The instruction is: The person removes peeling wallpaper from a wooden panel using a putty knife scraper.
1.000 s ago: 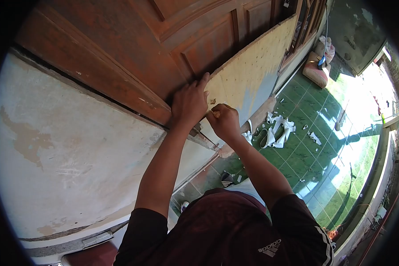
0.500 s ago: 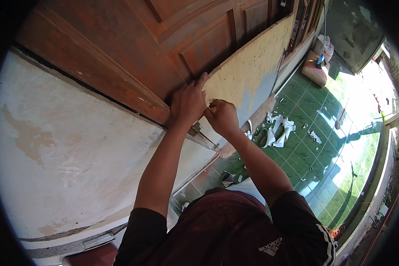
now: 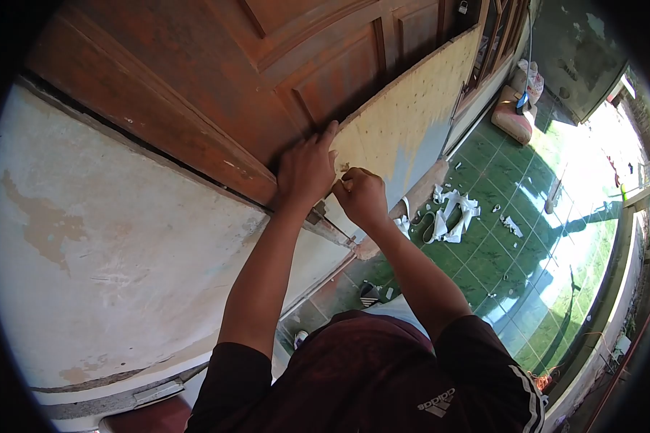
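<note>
A pale plywood board (image 3: 404, 108) stands on edge across the lower part of a brown panelled wooden door (image 3: 217, 94). At the board's near left end is my left hand (image 3: 307, 172), holding that edge with a finger stretched along its upper corner. Just right of it, my right hand (image 3: 363, 198) is closed in a fist against the board's face, low down near its end. Whatever the right fingers pinch is hidden from above. A small dark mark (image 3: 344, 167) shows on the wood above the right knuckles.
A patchy plastered wall (image 3: 123, 238) runs along the left. Torn white scraps (image 3: 455, 216) lie on the green tiled floor (image 3: 477, 260). A sack (image 3: 513, 115) rests near the wall at the far right. A low ledge (image 3: 621, 267) borders the floor.
My right hand has shifted slightly down along the board's face, and its wrist has turned a little. My left hand stays on the board's edge.
</note>
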A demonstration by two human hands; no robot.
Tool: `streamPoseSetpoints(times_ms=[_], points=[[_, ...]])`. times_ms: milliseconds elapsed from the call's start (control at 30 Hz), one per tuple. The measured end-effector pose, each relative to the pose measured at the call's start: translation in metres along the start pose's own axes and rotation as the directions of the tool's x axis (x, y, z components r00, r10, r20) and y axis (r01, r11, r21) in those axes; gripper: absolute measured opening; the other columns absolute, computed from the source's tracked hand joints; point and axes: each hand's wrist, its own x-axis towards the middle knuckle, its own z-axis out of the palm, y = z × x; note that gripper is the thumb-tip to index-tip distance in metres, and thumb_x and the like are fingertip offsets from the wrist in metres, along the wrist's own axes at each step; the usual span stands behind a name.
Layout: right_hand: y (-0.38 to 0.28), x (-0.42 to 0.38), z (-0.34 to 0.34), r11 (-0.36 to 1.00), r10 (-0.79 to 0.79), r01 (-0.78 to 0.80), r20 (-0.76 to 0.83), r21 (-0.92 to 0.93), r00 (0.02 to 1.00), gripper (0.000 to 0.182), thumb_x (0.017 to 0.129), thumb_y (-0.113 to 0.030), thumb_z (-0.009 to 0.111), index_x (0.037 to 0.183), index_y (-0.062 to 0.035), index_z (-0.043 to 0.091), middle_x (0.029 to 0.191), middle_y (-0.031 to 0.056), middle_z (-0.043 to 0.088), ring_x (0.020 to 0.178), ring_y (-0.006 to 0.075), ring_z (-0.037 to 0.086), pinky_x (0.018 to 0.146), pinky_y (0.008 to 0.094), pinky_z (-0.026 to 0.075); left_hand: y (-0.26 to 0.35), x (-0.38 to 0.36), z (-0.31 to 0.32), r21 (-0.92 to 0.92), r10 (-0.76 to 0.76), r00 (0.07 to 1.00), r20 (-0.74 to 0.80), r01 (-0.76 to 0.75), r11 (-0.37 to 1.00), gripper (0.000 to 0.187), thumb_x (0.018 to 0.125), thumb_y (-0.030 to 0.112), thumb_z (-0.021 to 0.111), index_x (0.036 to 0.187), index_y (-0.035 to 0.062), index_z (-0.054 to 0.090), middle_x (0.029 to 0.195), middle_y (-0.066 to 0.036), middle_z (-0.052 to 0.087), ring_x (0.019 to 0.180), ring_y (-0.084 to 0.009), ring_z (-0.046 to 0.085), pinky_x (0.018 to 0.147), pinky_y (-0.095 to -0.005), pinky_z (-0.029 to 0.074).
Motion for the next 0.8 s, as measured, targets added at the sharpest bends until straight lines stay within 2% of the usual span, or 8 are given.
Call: streamPoseSetpoints(times_ms=[67, 167, 233, 333, 433, 567, 600, 800], points=[[0.015, -0.021, 0.018, 1.0, -0.017, 0.018, -0.079, 0.01, 0.997, 0.019, 0.08, -0.014, 0.074, 0.078, 0.0031, 0.066, 0.08, 0.0249, 0.069, 0.073, 0.0446, 0.069, 0.072, 0.0501, 0.057, 0.0, -0.007, 0.002, -0.006, -0.005, 1.0, 0.008, 0.005, 1.0, 0.059, 0.101, 0.03, 0.065, 0.157, 0.0216, 0.048, 0.114, -0.015, 0.072, 0.104, -0.0354, 0.07, 0.088, -0.0487, 0.057], [0.01, -0.004, 0.002, 0.998, 0.035, -0.03, 0.097, -0.047, 0.995, 0.019, 0.08, -0.014, 0.074, 0.078, 0.0029, 0.066, 0.08, 0.0243, 0.069, 0.073, 0.0448, 0.069, 0.072, 0.0504, 0.057, 0.0, -0.006, -0.001, -0.009, -0.006, 0.999, 0.04, 0.006, 1.0, 0.059, 0.101, 0.03, 0.064, 0.157, 0.0212, 0.048, 0.116, -0.015, 0.072, 0.105, -0.0353, 0.07, 0.089, -0.0486, 0.057], [0.007, -0.005, 0.004, 0.997, -0.042, 0.046, 0.077, -0.057, 0.996, 0.019, 0.08, -0.015, 0.074, 0.079, 0.0023, 0.066, 0.081, 0.0235, 0.069, 0.074, 0.0452, 0.068, 0.072, 0.0511, 0.057, 0.0, -0.002, 0.001, -0.013, 0.007, 1.0, 0.004, -0.007, 1.0, 0.058, 0.101, 0.03, 0.064, 0.157, 0.0208, 0.048, 0.117, -0.015, 0.072, 0.105, -0.0354, 0.07, 0.089, -0.0487, 0.057], [0.039, -0.031, 0.034, 0.99, -0.03, 0.058, 0.211, -0.128, 0.977, 0.017, 0.081, -0.013, 0.074, 0.08, 0.0017, 0.067, 0.083, 0.0227, 0.069, 0.075, 0.0445, 0.069, 0.073, 0.0511, 0.057, 0.0, -0.011, 0.004, -0.014, -0.003, 1.0, 0.016, 0.003, 1.0, 0.057, 0.102, 0.029, 0.063, 0.156, 0.02, 0.049, 0.117, -0.015, 0.072, 0.105, -0.0356, 0.07, 0.089, -0.0488, 0.057], [0.026, -0.037, 0.023, 0.999, 0.043, -0.042, 0.082, -0.02, 0.996, 0.017, 0.082, -0.013, 0.075, 0.083, 0.0019, 0.069, 0.085, 0.0225, 0.07, 0.077, 0.044, 0.07, 0.075, 0.05, 0.058, -0.002, 0.002, 0.0, -0.006, 0.012, 1.0, -0.009, -0.012, 1.0, 0.057, 0.102, 0.029, 0.063, 0.156, 0.0196, 0.049, 0.116, -0.015, 0.072, 0.104, -0.0355, 0.07, 0.089, -0.0487, 0.057], [0.03, -0.03, 0.017, 0.996, 0.086, -0.086, -0.033, 0.003, 0.996, 0.019, 0.083, -0.015, 0.075, 0.085, 0.0038, 0.071, 0.082, 0.0234, 0.072, 0.077, 0.0427, 0.072, 0.075, 0.048, 0.059, -0.002, -0.006, 0.001, -0.014, 0.017, 1.0, 0.013, -0.017, 1.0, 0.057, 0.101, 0.028, 0.063, 0.156, 0.0192, 0.049, 0.114, -0.015, 0.071, 0.103, -0.0348, 0.07, 0.088, -0.0477, 0.057], [0.034, -0.025, 0.013, 0.995, 0.083, -0.082, 0.007, -0.058, 0.997, 0.019, 0.084, -0.016, 0.076, 0.086, 0.0027, 0.074, 0.082, 0.0225, 0.073, 0.078, 0.0411, 0.074, 0.074, 0.0447, 0.06, -0.001, -0.005, 0.001, -0.009, 0.021, 1.0, 0.013, -0.021, 1.0, 0.057, 0.101, 0.028, 0.063, 0.156, 0.0192, 0.049, 0.113, -0.015, 0.071, 0.103, -0.0347, 0.07, 0.088, -0.0476, 0.057], [0.023, -0.025, 0.004, 0.999, 0.049, -0.049, 0.02, -0.005, 0.999, 0.019, 0.083, -0.015, 0.076, 0.085, 0.0031, 0.071, 0.084, 0.0232, 0.071, 0.077, 0.0435, 0.071, 0.073, 0.0481, 0.058, -0.001, -0.004, -0.001, -0.01, 0.013, 1.0, 0.011, -0.013, 1.0, 0.059, 0.1, 0.028, 0.065, 0.156, 0.0184, 0.049, 0.114, -0.015, 0.07, 0.104, -0.0345, 0.07, 0.087, -0.0472, 0.057]])
